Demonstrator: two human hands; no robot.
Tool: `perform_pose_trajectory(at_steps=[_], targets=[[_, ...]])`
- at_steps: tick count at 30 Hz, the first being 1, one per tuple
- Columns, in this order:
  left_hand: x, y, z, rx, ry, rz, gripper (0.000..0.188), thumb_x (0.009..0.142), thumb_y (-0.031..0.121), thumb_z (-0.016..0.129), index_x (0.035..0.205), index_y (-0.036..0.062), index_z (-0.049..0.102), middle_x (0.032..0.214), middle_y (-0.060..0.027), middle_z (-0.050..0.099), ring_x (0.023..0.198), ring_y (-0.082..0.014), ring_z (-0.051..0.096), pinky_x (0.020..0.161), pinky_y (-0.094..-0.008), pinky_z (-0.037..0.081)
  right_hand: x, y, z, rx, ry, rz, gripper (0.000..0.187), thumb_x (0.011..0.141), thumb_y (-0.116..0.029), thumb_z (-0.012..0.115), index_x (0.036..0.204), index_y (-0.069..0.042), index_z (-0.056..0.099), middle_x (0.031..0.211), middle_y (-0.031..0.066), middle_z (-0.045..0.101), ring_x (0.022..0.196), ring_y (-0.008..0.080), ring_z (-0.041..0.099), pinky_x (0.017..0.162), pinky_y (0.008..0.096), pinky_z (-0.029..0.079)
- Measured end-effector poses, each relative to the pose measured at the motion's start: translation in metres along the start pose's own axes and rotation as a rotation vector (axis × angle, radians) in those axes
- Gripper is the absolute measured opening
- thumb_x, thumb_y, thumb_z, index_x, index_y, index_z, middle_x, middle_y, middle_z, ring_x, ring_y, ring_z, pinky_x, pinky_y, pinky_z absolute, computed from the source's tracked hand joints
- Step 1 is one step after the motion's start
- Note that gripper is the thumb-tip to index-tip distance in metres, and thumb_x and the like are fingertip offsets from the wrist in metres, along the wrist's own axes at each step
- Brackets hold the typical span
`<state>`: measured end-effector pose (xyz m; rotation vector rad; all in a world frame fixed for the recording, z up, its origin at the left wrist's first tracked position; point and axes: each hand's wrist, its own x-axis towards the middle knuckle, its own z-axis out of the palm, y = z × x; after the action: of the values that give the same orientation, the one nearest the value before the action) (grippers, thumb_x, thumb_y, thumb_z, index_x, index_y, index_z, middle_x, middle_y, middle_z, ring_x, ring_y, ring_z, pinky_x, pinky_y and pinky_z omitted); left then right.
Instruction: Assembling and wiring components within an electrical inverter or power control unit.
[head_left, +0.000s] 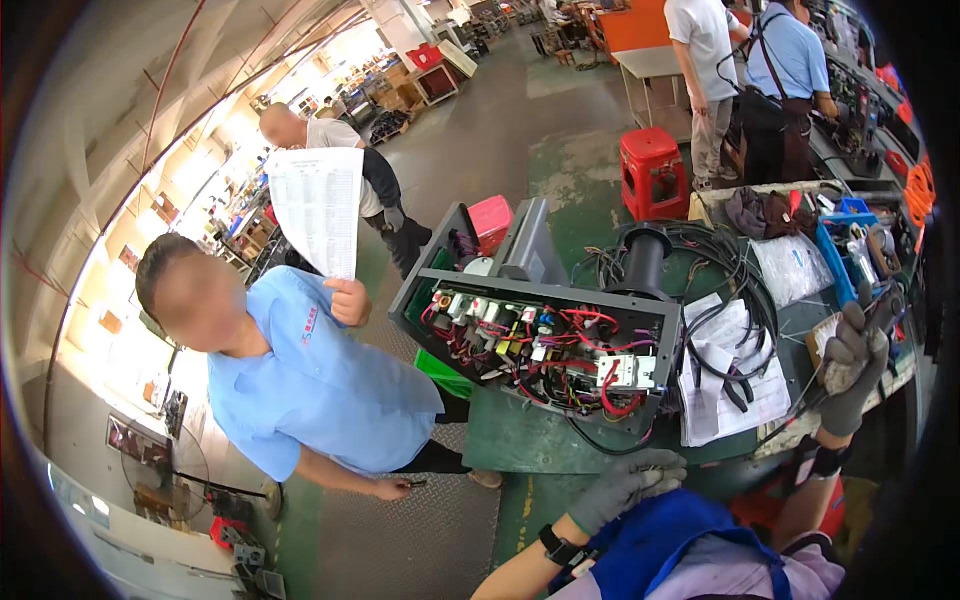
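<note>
My left hand (pixel 628 488), in a grey glove, rests at the front edge of the bench against my blue apron, its fingers loosely stretched, with nothing visible in it. My right hand (pixel 855 375), also gloved, is raised at the right with its fingers apart, over the bench's tool side. Ahead of my left hand sits an open dark metal electrical box (pixel 560 290), tilted, packed with wires and a white terminal block (pixel 628 372). Between the hands lie printed sheets (pixel 755 405) with black-handled pliers (pixel 738 390) on top.
Coiled black cable (pixel 745 270) surrounds a black spool (pixel 647 262). A blue bin (pixel 842 255) and a plastic bag (pixel 790 268) lie to the right. At left, a person in a blue shirt (pixel 320 370) holds up a paper (pixel 317 210). A red stool (pixel 653 175) stands beyond.
</note>
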<state>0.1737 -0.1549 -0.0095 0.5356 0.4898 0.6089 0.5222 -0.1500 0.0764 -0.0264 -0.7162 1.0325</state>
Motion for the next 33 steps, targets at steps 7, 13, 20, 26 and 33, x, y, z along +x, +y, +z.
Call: perform_pose_trajectory(at_steps=[7, 13, 20, 26, 33], targets=[[-0.016, 0.014, -0.011, 0.159, -0.023, -0.131, 0.049, 0.097, 0.030, 0.055, 0.130, -0.0045, 0.045, 0.112, -0.0138, 0.062, 0.097, -0.0188, 0.065, 0.074, -0.0256, 0.057, -0.040, 0.079, 0.100, -0.327, 0.132, -0.118, 0.054, 0.090, -0.031, 0.055, 0.136, -0.006, 0.040, 0.094, 0.0039, 0.054, 0.043, 0.0052, 0.029, 0.039, 0.0212, 0.026], [-0.044, 0.025, 0.017, 0.215, 0.135, 0.015, 0.048, 0.098, 0.035, 0.051, 0.127, -0.0027, 0.046, 0.109, -0.0166, 0.063, 0.088, -0.0206, 0.066, 0.072, -0.0269, 0.056, -0.063, 0.103, 0.128, -0.259, 0.185, -0.046, 0.055, 0.082, -0.034, 0.065, 0.126, -0.010, 0.042, 0.092, 0.0078, 0.055, 0.044, 0.0127, 0.043, 0.039, 0.0312, 0.038], [-0.031, 0.028, 0.015, 0.054, 0.296, 0.052, 0.031, 0.092, 0.020, 0.064, 0.113, -0.0016, 0.055, 0.089, -0.0119, 0.062, 0.073, -0.0163, 0.062, 0.060, -0.0235, 0.051, -0.053, 0.106, 0.128, -0.308, 0.153, -0.107, 0.047, 0.085, -0.030, 0.064, 0.122, -0.008, 0.044, 0.088, 0.0079, 0.050, 0.046, 0.0119, 0.043, 0.043, 0.0306, 0.040], [-0.015, 0.023, 0.024, -0.006, 0.214, 0.055, 0.032, 0.094, 0.026, 0.061, 0.109, -0.0019, 0.056, 0.081, -0.0040, 0.057, 0.066, -0.0107, 0.053, 0.058, -0.0207, 0.045, -0.055, 0.087, 0.115, -0.301, 0.200, -0.173, 0.043, 0.086, -0.029, 0.063, 0.118, -0.009, 0.044, 0.089, 0.0081, 0.051, 0.046, 0.0130, 0.043, 0.043, 0.0308, 0.040], [-0.021, 0.011, 0.033, 0.176, 0.251, 0.049, 0.043, 0.097, 0.028, 0.057, 0.129, 0.0034, 0.045, 0.095, 0.0020, 0.054, 0.075, -0.0045, 0.049, 0.054, -0.0151, 0.041, -0.064, 0.079, 0.110, -0.226, 0.271, -0.137, 0.042, 0.083, -0.028, 0.068, 0.116, -0.012, 0.046, 0.074, 0.0115, 0.051, 0.053, 0.0213, 0.051, 0.047, 0.0369, 0.045]])
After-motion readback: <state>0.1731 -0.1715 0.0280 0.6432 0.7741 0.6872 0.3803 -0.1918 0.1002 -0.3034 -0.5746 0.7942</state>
